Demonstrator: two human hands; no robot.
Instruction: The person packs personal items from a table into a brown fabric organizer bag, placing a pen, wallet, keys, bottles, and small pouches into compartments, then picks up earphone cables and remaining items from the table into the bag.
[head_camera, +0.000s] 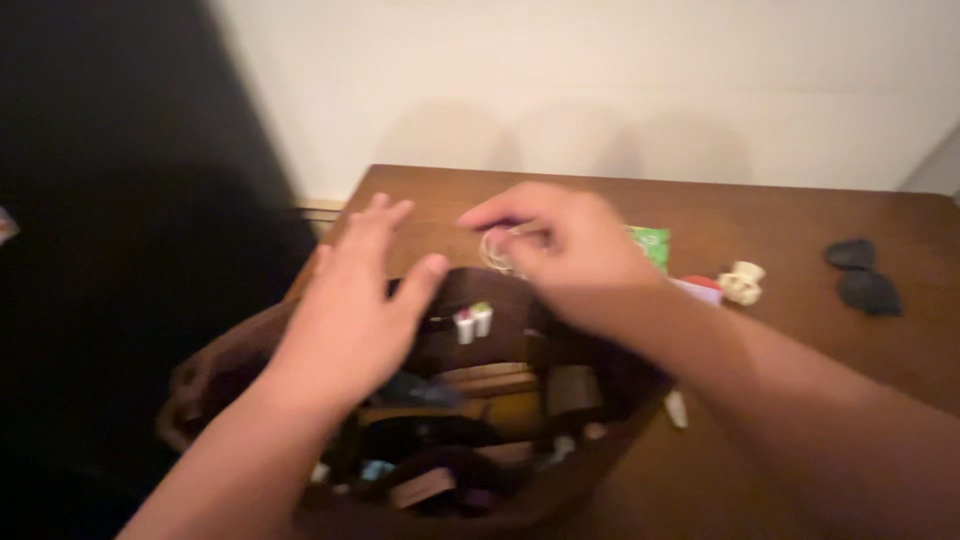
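Left hand: the left hand (350, 310) is seen left of centre, fingers spread, palm laid on the rim of the bag.
Right hand: the right hand (560, 250) is held at upper centre, fingertips pinched on a small pale ring-shaped thing (497, 250), blurred, its kind cannot be told.
Bag: a brown soft leather open-topped bag (215, 375) is set at the lower centre on the brown wooden table (800, 370); dark pouches and two small white tubes (473, 322) are shown inside.
Right of the bag: a green packet (652, 243), a cream toy-like figure (743, 282), dark sunglasses (862, 277) at the far right.
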